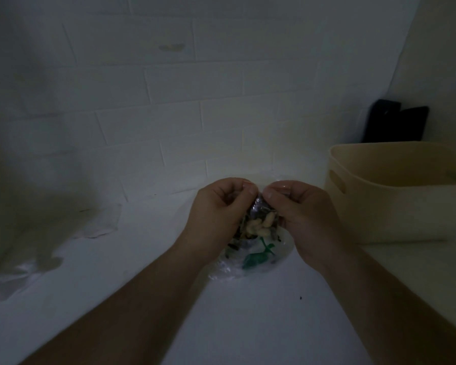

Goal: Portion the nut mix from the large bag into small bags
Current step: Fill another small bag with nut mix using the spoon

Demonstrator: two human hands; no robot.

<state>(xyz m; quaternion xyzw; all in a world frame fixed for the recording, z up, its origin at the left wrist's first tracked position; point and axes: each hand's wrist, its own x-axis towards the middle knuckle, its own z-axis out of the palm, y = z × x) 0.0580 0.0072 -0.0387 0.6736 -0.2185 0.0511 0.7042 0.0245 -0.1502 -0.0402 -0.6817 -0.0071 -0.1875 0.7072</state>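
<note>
A small clear bag (259, 222) filled with pale nuts and dark bits hangs between my hands above the white table. My left hand (216, 214) pinches its top edge from the left, and my right hand (300, 212) pinches the same edge from the right, thumbs nearly touching. Below them on the table lies a larger crumpled clear bag (232, 267) with more nut mix and a green scoop (257, 256) on it.
A cream plastic bin (395, 206) with a handle slot stands on the right, close to my right hand. Behind it a black object (395, 122) leans against the wall. A white tiled wall backs the white-covered table (142, 259); crumpled cloth lies at the left.
</note>
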